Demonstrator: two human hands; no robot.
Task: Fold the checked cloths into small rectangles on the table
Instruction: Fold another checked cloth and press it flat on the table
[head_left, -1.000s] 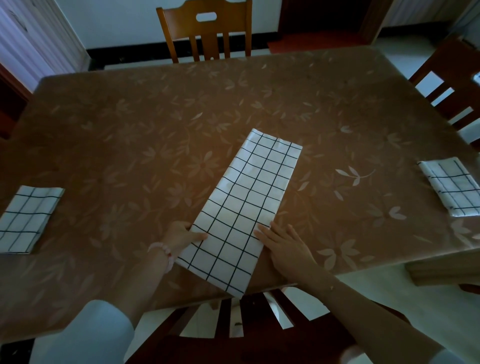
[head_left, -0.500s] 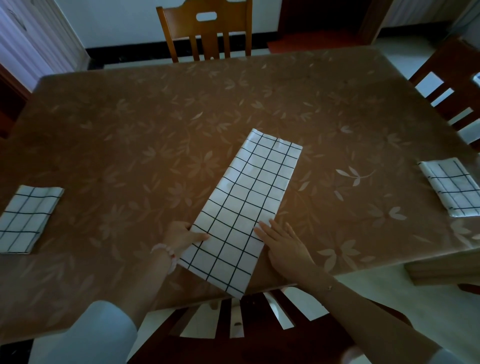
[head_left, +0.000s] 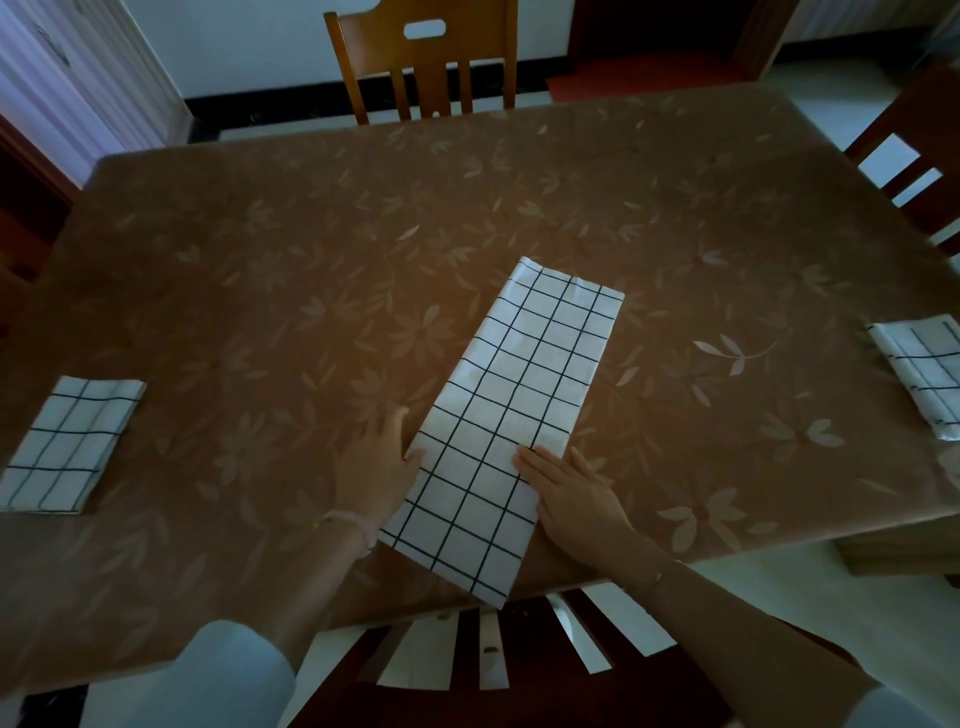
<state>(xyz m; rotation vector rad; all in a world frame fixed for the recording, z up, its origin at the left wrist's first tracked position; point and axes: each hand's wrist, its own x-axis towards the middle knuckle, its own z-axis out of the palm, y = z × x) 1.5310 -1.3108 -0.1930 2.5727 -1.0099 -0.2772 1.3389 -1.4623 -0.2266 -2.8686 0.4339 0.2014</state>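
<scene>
The left hand (head_left: 376, 470) is resting on the table (head_left: 260, 291), fingers nearly straight, thumb touching the left edge of the long checked cloth strip (head_left: 519, 410). The right hand (head_left: 574, 501) is laying flat, slightly spread fingers (head_left: 535, 462) on its right edge. The strip is lying near-centre, its near corner reaching the table's edge. The frame is cutting off the folded checked cloth on the right (head_left: 924, 379).

Dim room, wooden chair (head_left: 467, 36), perhaps curtain (head_left: 67, 78).

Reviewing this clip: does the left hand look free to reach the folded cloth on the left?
Probably yes. The left hand rests flat at the edge of the long cloth, and only bare table shows between it and the left folded cloth.
</scene>
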